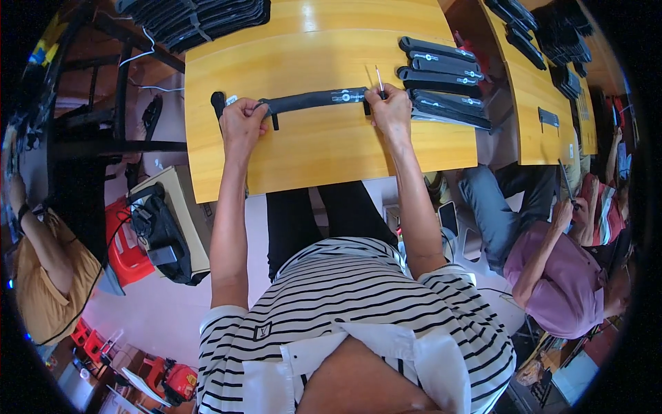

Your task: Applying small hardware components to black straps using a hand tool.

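Note:
A long black strap lies across the yellow wooden table. My left hand grips its left end, fingers curled over it. My right hand presses the strap's right end and pinches a thin pen-like tool upright between its fingers. The strap runs taut between both hands. A short black piece pokes out just left of my left hand.
Several finished black straps are stacked at the right of the table. More black straps pile at the far edge. A person in a pink shirt sits right; another in yellow sits left. A red stool stands below-left.

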{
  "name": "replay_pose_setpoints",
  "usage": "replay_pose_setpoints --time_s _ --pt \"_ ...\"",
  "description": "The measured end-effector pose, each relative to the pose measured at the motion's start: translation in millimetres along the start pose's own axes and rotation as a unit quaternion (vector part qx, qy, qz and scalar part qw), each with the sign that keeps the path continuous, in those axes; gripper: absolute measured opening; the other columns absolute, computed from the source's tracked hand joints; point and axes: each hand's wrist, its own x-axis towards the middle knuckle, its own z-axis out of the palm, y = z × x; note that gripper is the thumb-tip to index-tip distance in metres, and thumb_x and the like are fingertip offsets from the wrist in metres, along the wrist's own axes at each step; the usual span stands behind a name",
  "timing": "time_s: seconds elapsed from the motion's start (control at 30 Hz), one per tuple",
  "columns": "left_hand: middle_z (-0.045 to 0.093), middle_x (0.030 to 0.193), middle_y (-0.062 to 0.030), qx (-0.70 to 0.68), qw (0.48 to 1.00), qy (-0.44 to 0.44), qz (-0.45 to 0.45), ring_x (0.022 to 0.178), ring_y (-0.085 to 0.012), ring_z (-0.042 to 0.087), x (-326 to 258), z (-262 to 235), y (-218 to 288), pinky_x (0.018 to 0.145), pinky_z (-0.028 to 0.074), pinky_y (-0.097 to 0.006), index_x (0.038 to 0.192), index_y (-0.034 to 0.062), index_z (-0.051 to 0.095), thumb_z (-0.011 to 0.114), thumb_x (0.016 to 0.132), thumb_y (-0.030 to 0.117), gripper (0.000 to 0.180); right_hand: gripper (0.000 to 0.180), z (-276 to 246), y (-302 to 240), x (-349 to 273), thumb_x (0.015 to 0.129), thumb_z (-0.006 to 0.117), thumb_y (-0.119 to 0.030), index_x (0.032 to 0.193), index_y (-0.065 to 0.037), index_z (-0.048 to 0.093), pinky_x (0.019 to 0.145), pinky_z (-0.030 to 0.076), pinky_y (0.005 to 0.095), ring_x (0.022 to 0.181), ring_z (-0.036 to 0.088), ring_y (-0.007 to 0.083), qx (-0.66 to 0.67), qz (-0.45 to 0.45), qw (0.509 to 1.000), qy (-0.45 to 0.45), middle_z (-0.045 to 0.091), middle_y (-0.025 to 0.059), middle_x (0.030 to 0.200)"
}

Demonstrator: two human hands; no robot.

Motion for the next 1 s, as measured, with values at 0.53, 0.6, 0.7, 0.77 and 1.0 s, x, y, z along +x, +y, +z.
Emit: replay_pose_setpoints --time_s 0.53,0.6,0.7,0.77,1.0 --pt "0.060 0.059 -0.0058 -0.012 1.000 0.020 0.001 0.047 -0.0098 0.058 -3.2 1.7 4.2 0.043 0.046 -0.022 0.077 -0.0032 0.062 0.066 0.076 0.009 0.012 0.017 -2.3 -13.6 -6.4 0.073 0.064 -0.016 0.071 0.001 0.062 0.053 0.047 0.0343 0.052 0.061 0.0236 0.002 0.017 1.000 0.006 0.059 0.0141 0.056" --pt "0.060 0.059 -0.0057 -0.017 1.000 0.013 0.001 0.047 -0.0097 0.058 -2.9 0.5 2.4 0.043 0.046 -0.022 0.077 -0.0031 0.062 0.066 0.076 0.009 0.012 0.017 2.8 0.1 -0.4 0.073 0.063 -0.016 0.071 0.001 0.062 0.055 0.046 0.0352 0.054 0.061 0.0256 -0.011 -0.011 1.000 0.017 0.059 0.0155 0.057" --pt "0.058 0.061 -0.0046 -0.027 1.000 0.010 -0.008 0.045 -0.0091 0.054 -2.7 -0.7 1.2 0.041 0.043 -0.021 0.079 -0.0030 0.061 0.065 0.078 0.009 0.012 0.017 5.3 2.8 0.9 0.072 0.063 -0.016 0.070 0.001 0.061 0.058 0.046 0.0369 0.057 0.060 0.0293 -0.020 -0.039 0.999 0.023 0.059 0.0179 0.058" --pt "0.057 0.062 -0.0036 -0.032 0.999 0.008 -0.017 0.044 -0.0086 0.051 -0.7 1.0 -0.5 0.039 0.040 -0.020 0.080 -0.0030 0.060 0.065 0.079 0.009 0.013 0.018 5.3 2.9 1.2 0.072 0.063 -0.016 0.070 0.001 0.061 0.059 0.046 0.0377 0.059 0.060 0.0310 -0.017 -0.034 0.999 0.021 0.059 0.0190 0.059" --pt "0.058 0.060 -0.0047 -0.034 0.999 0.005 0.007 0.044 -0.0090 0.054 0.5 2.4 -3.7 0.040 0.042 -0.021 0.079 -0.0035 0.060 0.066 0.078 0.009 0.014 0.018 3.2 2.1 1.5 0.072 0.062 -0.016 0.071 0.002 0.061 0.062 0.047 0.0384 0.064 0.062 0.0321 -0.028 -0.030 0.999 0.018 0.059 0.0201 0.062"
